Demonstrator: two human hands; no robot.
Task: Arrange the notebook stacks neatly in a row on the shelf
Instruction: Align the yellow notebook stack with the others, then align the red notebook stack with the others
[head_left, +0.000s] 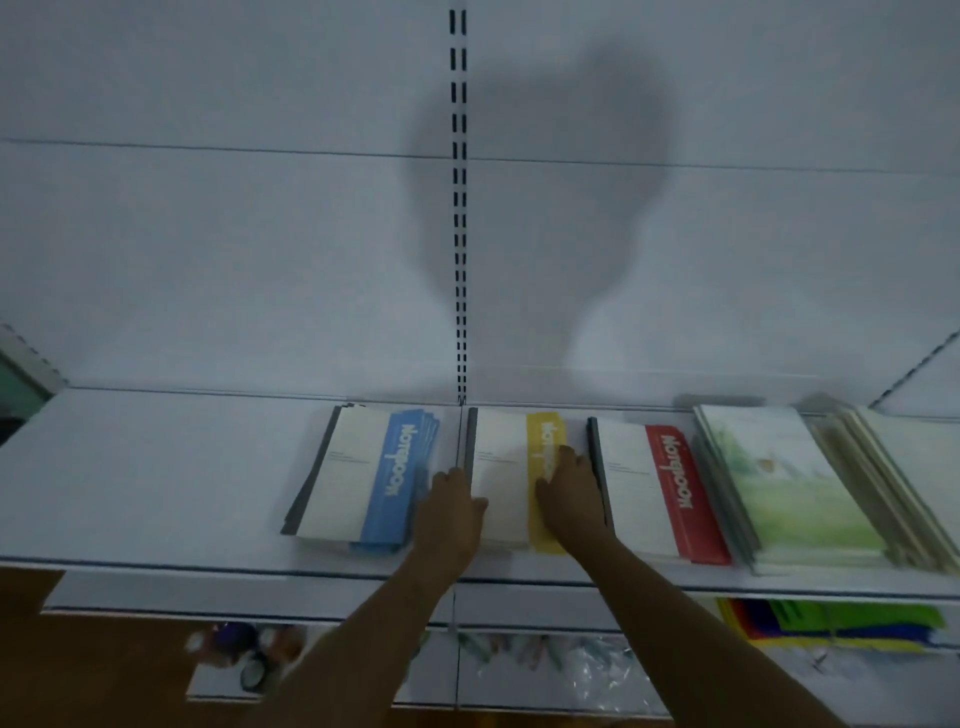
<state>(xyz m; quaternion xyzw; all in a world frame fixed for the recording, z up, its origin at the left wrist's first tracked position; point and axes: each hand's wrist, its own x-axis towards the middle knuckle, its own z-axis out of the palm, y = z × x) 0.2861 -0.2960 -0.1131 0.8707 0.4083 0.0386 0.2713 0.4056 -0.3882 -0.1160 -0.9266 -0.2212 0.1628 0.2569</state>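
White metal forms the shelf (156, 467), and five notebook stacks lie flat on it in one row. Taking the yellow-banded stack (506, 467) as the landmark, it sits at the middle of the shelf, right below the slotted upright (458, 208) on the back panel. Just to its left lies the blue-banded stack (358, 478), its copies fanned and skewed rather than squared. Just to the right of the yellow one lies the red-banded stack (654, 488), and beyond that come a stack with a green watercolour cover (789, 483) and, at the far right edge, a pale beige stack (893, 467), both slightly fanned. Two bare hands work at the yellow-banded stack. The left hand (452, 512) presses against that stack's left edge, in the narrow gap beside the blue one, with fingers held together and pointing toward the back panel and the thumb lying over the cover. The right hand (569, 488) rests on the yellow band at the stack's right side, fingers close together and lightly bent over the edge next to the red one; blur hides whether they grip under the covers. Below the landmark stack, two lower shelf levels show blurred goods, including one bundle of coloured folders (831, 623) to the lower right.
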